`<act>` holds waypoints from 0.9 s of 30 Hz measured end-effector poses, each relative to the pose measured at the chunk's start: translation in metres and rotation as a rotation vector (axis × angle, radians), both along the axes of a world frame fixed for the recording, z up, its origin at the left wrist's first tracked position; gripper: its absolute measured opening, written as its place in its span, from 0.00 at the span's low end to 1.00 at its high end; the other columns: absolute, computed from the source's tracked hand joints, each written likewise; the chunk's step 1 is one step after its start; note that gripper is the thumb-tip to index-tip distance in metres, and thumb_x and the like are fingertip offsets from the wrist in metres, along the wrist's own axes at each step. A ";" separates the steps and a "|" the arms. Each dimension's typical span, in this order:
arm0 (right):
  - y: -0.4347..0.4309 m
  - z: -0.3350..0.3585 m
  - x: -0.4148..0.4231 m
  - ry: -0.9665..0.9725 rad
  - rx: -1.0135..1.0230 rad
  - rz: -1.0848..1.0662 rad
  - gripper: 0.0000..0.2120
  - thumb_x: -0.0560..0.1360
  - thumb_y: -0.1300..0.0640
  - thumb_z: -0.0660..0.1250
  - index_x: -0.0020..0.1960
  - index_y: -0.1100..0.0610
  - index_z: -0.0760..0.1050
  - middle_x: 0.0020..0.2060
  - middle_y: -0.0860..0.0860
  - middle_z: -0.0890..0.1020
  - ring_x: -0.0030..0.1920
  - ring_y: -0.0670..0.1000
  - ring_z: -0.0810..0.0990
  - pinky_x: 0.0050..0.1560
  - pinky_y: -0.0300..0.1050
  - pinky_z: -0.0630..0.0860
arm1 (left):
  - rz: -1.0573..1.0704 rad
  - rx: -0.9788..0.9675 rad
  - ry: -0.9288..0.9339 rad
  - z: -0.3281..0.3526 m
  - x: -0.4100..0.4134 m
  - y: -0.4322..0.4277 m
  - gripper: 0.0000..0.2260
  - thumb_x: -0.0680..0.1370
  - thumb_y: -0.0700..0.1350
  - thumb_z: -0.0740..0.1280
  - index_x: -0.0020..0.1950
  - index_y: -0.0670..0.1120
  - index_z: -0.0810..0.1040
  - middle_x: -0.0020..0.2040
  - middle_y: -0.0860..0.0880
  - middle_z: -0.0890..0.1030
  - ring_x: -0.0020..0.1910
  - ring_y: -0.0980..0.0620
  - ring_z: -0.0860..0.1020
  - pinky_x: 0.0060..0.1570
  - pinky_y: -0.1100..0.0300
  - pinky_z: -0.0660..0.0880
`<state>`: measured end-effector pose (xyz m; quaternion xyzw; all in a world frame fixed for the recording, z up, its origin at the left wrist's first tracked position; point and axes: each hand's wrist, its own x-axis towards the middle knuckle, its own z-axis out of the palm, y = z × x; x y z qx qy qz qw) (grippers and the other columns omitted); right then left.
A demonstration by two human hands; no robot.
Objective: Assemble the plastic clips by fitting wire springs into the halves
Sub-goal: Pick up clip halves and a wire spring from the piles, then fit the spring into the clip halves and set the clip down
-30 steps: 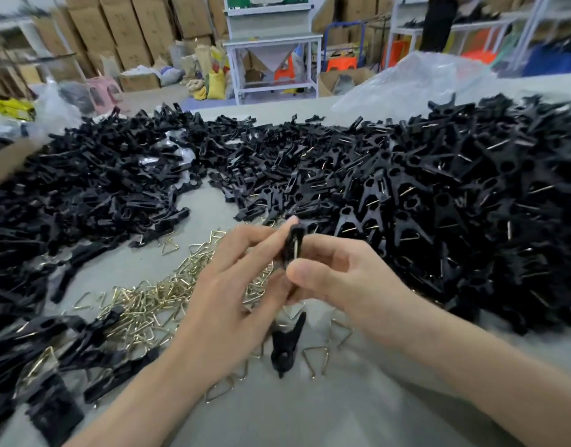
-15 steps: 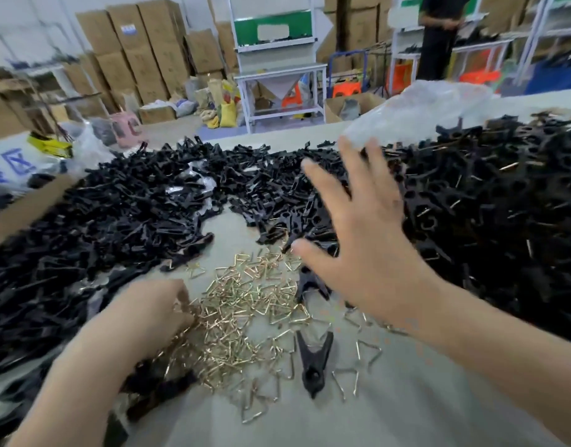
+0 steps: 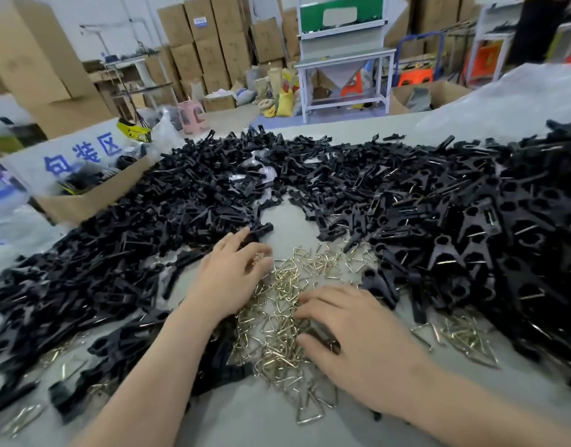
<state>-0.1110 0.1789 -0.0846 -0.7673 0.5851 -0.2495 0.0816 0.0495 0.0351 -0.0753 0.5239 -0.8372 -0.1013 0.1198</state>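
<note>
On springs (image 3: 285,279): left hand (image 3: 226,280), right hand (image 3: 358,343)

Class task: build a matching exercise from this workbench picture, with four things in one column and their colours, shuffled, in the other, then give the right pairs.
Things:
1 springs
2 clip halves
3 stool
4 panel

Colours:
A black
B green
C pink
D shiny gold

Pairs: 1-D, 2-A, 3-C, 4-B

The left hand (image 3: 229,279) and right hand (image 3: 352,337) are bare — as are both forearms (image 3: 148,375), sleeveless as far as they show.
</note>
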 end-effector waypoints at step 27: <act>-0.003 -0.002 -0.003 -0.046 0.000 -0.017 0.14 0.79 0.46 0.58 0.59 0.50 0.76 0.57 0.42 0.77 0.59 0.44 0.70 0.66 0.44 0.64 | 0.155 -0.172 0.652 0.019 0.006 0.013 0.10 0.80 0.51 0.64 0.56 0.52 0.82 0.34 0.55 0.79 0.21 0.60 0.67 0.23 0.69 0.62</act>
